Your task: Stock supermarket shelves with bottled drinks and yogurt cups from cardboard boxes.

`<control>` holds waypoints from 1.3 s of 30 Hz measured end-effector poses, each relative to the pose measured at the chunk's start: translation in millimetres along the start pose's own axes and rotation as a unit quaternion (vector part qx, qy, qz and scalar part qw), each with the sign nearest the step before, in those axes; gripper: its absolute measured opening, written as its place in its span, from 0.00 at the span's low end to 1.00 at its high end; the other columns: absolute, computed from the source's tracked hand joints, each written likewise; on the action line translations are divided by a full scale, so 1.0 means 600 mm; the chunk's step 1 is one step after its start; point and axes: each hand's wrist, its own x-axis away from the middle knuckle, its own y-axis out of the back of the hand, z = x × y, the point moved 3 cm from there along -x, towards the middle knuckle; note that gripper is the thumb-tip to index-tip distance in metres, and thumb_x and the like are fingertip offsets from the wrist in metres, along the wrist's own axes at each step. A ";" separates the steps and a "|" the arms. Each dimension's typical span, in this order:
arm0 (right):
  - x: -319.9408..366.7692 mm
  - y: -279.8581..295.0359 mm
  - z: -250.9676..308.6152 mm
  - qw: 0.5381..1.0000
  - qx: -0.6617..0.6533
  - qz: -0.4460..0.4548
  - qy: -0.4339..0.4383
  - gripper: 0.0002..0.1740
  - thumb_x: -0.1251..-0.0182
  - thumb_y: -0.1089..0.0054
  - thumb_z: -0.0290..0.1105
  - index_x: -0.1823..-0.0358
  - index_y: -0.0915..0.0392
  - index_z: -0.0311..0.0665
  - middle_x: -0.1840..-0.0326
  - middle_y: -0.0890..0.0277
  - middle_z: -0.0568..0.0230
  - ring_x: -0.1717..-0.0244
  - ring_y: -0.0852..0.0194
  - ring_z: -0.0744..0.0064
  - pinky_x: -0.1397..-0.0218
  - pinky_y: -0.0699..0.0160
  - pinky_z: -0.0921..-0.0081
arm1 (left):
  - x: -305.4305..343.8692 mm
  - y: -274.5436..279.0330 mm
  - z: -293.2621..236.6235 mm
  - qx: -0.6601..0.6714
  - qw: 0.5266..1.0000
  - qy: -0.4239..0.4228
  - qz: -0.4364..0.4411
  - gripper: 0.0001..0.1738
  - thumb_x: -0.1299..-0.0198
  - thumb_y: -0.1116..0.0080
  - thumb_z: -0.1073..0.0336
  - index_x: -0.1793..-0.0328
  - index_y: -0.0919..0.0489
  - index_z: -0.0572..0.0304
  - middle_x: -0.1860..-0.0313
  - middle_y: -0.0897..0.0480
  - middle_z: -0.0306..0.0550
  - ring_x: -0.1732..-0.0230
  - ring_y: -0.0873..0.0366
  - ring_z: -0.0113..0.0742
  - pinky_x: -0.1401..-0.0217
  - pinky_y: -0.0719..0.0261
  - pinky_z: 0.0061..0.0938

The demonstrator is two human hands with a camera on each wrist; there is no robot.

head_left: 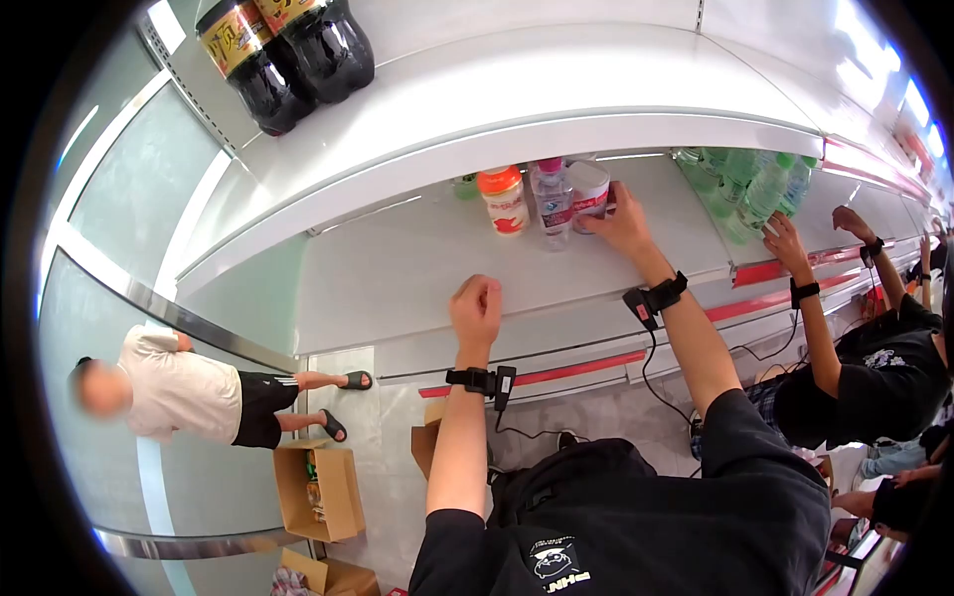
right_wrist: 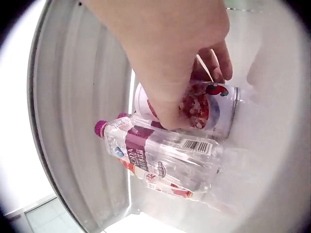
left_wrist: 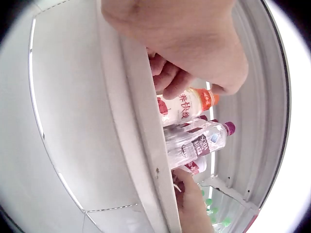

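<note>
My right hand grips a white can with a red printed picture, thumb on one side and fingers round the other. The can stands on the lower shelf, right beside a clear soda-water bottle with a purple cap. To the left of that bottle is a milky drink bottle with an orange cap, upright too. My left hand hovers near the shelf's front edge, fingers loosely curled and holding nothing. In the left wrist view, the drink bottle shows just beyond its fingers.
An upper shelf overhangs the bottles and bears large dark bottles. Green-capped bottles stand to the right, where another person's hand reaches in. A person stands at left, near an open carton.
</note>
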 end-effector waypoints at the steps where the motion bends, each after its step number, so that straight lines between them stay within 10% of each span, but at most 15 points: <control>1: 0.001 0.000 0.002 1.000 -0.008 -0.014 -0.010 0.42 0.60 0.19 0.44 0.45 0.29 0.27 0.47 0.24 0.47 0.48 0.22 0.51 0.45 0.21 0.62 | 0.000 0.000 0.005 -0.002 1.000 0.001 -0.002 0.09 0.38 0.43 0.69 0.72 0.23 0.63 0.82 0.28 0.45 0.84 0.35 0.33 0.80 0.40 0.27; 26: -0.005 0.014 0.002 1.000 0.024 0.007 -0.001 0.42 0.60 0.18 0.46 0.48 0.29 0.28 0.51 0.22 0.47 0.56 0.19 0.56 0.52 0.18 0.65 | 0.001 0.004 0.005 0.021 0.996 0.081 0.015 0.14 0.34 0.47 0.64 0.71 0.20 0.65 0.82 0.25 0.39 0.80 0.32 0.24 0.77 0.39 0.21; 31: 0.018 0.001 -0.014 0.995 0.049 -0.069 0.062 0.48 0.57 0.18 0.48 0.39 0.33 0.26 0.42 0.28 0.43 0.39 0.29 0.48 0.38 0.27 0.57 | 0.000 0.002 0.009 0.030 0.996 0.085 0.000 0.12 0.36 0.42 0.66 0.71 0.21 0.64 0.83 0.26 0.39 0.81 0.34 0.24 0.77 0.38 0.22; 37: 0.093 0.027 -0.016 0.991 0.034 -0.104 0.081 0.38 0.42 0.28 0.41 0.37 0.35 0.27 0.40 0.30 0.45 0.37 0.35 0.46 0.35 0.34 0.56 | -0.055 0.004 -0.015 -0.007 0.982 0.185 0.024 0.16 0.38 0.36 0.62 0.49 0.22 0.61 0.56 0.19 0.46 0.69 0.25 0.30 0.69 0.28 0.24; 39: 0.104 0.029 -0.005 0.987 0.045 -0.109 0.109 0.37 0.43 0.28 0.40 0.37 0.35 0.28 0.41 0.30 0.46 0.38 0.35 0.46 0.35 0.34 0.56 | -0.092 -0.013 0.018 -0.077 0.993 0.075 0.052 0.33 0.43 0.32 0.59 0.34 0.32 0.62 0.38 0.26 0.56 0.52 0.21 0.44 0.54 0.21 0.32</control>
